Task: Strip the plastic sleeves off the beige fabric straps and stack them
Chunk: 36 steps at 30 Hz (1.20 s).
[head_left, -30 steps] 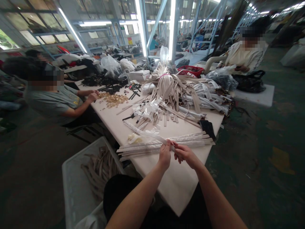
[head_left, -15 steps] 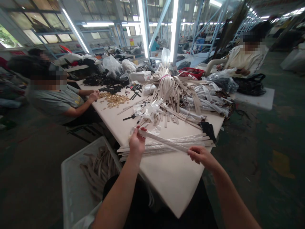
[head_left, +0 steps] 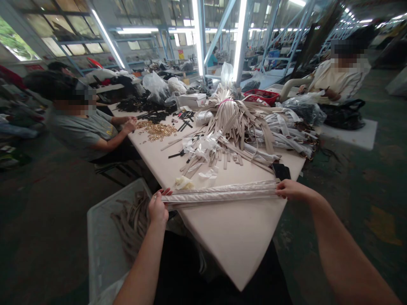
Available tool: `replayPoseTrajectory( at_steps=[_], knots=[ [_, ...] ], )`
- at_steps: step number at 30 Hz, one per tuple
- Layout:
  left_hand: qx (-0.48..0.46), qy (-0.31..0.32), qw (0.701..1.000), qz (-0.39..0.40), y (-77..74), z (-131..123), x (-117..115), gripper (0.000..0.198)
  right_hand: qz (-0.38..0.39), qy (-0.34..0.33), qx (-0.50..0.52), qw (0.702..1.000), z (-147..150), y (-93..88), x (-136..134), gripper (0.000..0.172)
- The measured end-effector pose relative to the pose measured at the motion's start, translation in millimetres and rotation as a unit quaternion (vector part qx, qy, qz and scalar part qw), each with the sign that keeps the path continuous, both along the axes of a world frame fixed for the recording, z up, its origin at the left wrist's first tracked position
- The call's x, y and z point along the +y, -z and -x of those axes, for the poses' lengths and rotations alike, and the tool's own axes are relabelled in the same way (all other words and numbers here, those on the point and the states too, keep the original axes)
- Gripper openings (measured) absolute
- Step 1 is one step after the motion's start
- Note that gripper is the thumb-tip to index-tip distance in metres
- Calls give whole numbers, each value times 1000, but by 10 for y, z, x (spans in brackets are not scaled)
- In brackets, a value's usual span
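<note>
A pale, plastic-wrapped strap (head_left: 219, 196) is stretched across the near part of the desk (head_left: 235, 237), beside similar wrapped strips (head_left: 237, 186). The left hand (head_left: 160, 205), at the desk's left edge, pinches the strap's left end, its other fingers partly spread. The right hand (head_left: 288, 190), by the desk's right edge, has its fingers bent closely around the right end. Toward the desk's middle lie crumpled clear plastic (head_left: 202, 147) and a beige strap bundle (head_left: 226, 115) tied in pink. Gold-coloured metal pieces (head_left: 160, 131) are heaped near the desk's left edge, where a grey-shirted co-worker (head_left: 84, 133) sits. A white tub (head_left: 93, 241) of strips stands left of the desk.
</note>
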<state>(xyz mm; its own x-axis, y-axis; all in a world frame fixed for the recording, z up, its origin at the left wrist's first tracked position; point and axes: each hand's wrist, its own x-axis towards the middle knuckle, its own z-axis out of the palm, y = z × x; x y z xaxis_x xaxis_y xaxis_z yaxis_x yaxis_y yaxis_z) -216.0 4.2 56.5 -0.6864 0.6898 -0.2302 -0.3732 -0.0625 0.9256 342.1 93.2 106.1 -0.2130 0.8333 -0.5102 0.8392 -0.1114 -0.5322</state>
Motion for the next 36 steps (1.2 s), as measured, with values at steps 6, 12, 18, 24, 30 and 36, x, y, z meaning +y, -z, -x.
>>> replayPoseTrajectory(
  at_steps=[6,12,18,24,30,36],
  knots=[
    [202,4,979,28,170,62,-34,18,-261,7,-207,943,426,-26,118,24],
    [437,5,897,69,76,38,126,21,-322,-105,50,940,1795,138,-16,27],
    [598,138,789,30,61,-339,-86,24,-355,-88,156,917,2555,359,-336,32],
    [695,318,644,-15,248,-829,-594,39,-485,218,54,846,1797,710,-910,53],
    [740,428,518,-37,277,-1208,-713,62,-390,409,-76,822,647,1142,-985,68],
    [754,425,500,-24,274,-1294,-697,65,-370,444,-31,815,340,1351,-853,58]
  ],
)
